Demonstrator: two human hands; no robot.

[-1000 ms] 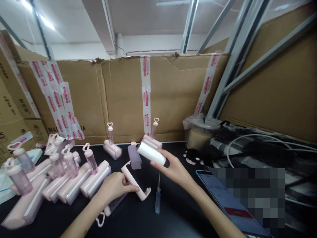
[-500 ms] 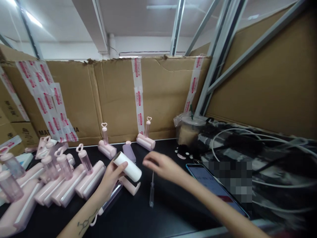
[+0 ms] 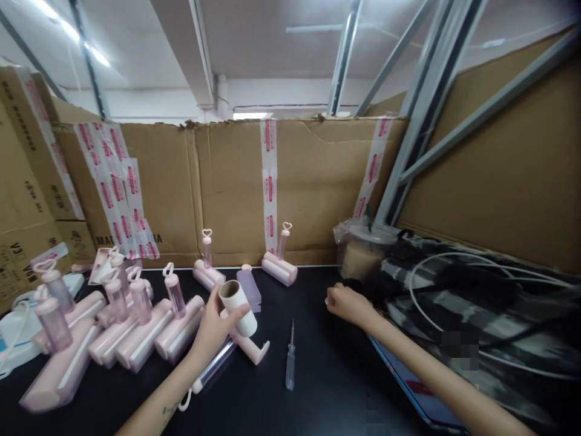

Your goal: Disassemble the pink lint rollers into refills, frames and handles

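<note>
My left hand (image 3: 216, 318) is closed around a white sticky lint roll (image 3: 246, 316), tilted with its hollow cardboard core facing up. Just below it lies a pink lint roller frame (image 3: 254, 351) with a bent end, and a clear handle with a pink loop (image 3: 213, 366). My right hand (image 3: 349, 304) is curled shut at the right, in front of the drink cup (image 3: 361, 257); its fingers hide what they hold, if anything. Between the hands, a screwdriver with a clear handle (image 3: 290, 366) rests on the black table (image 3: 327, 375).
Several pink lint rollers (image 3: 140, 339) with upright handles stand at the left. Two more (image 3: 280, 269) are at the back, near a purple-grey case (image 3: 248, 287). On the right are a phone (image 3: 415, 387), a white cable (image 3: 413, 290) and patterned cloth. Cardboard (image 3: 231, 188) walls the back.
My right hand has moved right, away from the lint roll, to in front of the cup, and its fingers have curled in. My left hand still holds the roll, now more upright. The view has shifted.
</note>
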